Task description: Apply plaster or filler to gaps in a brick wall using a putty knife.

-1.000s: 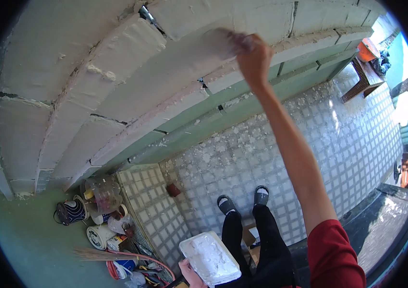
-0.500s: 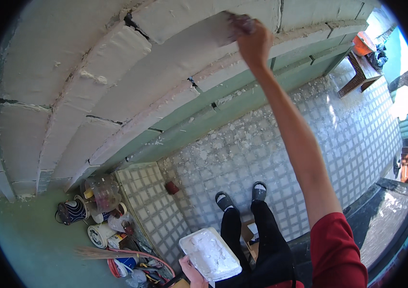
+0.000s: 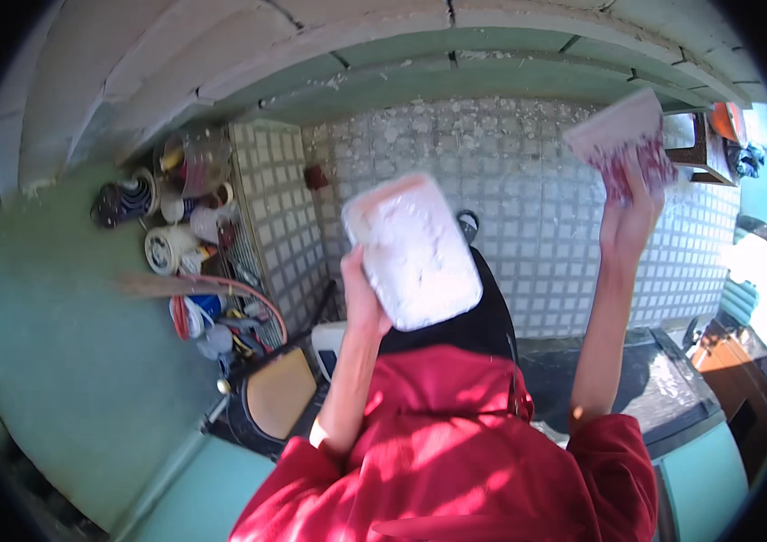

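Observation:
My left hand point(image 3: 363, 294) grips the near left edge of a white rectangular tray point(image 3: 406, 303), held out in front of my body. White paste point(image 3: 415, 244) lies thick and uneven across the tray. Off to the right, my right hand point(image 3: 633, 212) is closed round the red, smeared handle end of a wide putty knife point(image 3: 616, 131). Its broad blade points up and away, coated pale, and is a little blurred. The knife is well apart from the tray. Beyond both hands runs the block wall point(image 3: 383, 27), with dark gaps between its pale blocks.
Pots, buckets point(image 3: 169, 248) and a pink hose point(image 3: 261, 294) crowd a rack at the left. A chair with a tan seat point(image 3: 279, 393) stands near my left elbow. A brown stool point(image 3: 713, 154) with an orange basin point(image 3: 726, 122) is at the far right. White spatters dot the tiled floor point(image 3: 528, 244).
My right hand has come down from the wall with the putty knife, to the right. The tray has risen in front of me. My view has tipped down toward my body.

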`<act>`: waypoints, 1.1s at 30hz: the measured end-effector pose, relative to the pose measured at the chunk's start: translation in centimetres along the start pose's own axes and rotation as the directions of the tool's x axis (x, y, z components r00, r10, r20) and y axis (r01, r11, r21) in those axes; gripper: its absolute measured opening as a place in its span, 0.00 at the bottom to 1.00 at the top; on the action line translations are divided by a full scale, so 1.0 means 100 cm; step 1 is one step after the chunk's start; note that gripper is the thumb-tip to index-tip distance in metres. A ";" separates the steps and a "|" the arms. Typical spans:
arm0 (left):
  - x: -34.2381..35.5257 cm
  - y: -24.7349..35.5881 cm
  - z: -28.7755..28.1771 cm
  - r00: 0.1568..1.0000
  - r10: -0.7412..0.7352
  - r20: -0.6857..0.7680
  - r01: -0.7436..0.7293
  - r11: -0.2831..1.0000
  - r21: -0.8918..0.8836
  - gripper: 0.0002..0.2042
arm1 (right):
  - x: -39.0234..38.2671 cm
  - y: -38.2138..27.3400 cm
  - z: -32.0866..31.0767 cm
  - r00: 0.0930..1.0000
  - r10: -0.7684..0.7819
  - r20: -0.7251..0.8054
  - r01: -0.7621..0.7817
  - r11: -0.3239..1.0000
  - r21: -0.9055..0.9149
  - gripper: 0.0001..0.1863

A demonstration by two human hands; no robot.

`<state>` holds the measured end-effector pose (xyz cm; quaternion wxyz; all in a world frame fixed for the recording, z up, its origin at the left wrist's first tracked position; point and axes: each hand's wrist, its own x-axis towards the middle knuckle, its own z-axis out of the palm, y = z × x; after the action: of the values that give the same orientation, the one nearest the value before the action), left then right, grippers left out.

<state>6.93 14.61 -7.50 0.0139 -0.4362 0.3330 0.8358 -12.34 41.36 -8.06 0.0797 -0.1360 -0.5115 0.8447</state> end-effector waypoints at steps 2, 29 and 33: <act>0.008 0.009 0.005 0.984 -0.019 0.176 0.037 0.994 -0.099 0.31 | -0.050 -0.030 0.020 0.999 -0.026 0.024 0.026 1.000 -0.003 0.19; -0.017 0.051 0.057 0.810 0.140 0.570 -0.144 0.989 -0.037 0.18 | -0.133 -0.066 0.155 0.698 0.288 0.655 0.446 0.541 -0.713 0.11; -0.015 0.035 0.076 0.819 0.131 0.558 -0.176 0.984 0.027 0.17 | -0.102 -0.053 0.112 0.665 0.422 0.617 0.183 0.709 -0.681 0.10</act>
<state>1.29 16.55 -1.46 0.0595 -0.1463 0.3808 0.9111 -6.12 31.62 3.10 -0.2516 0.1609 -0.7645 0.5713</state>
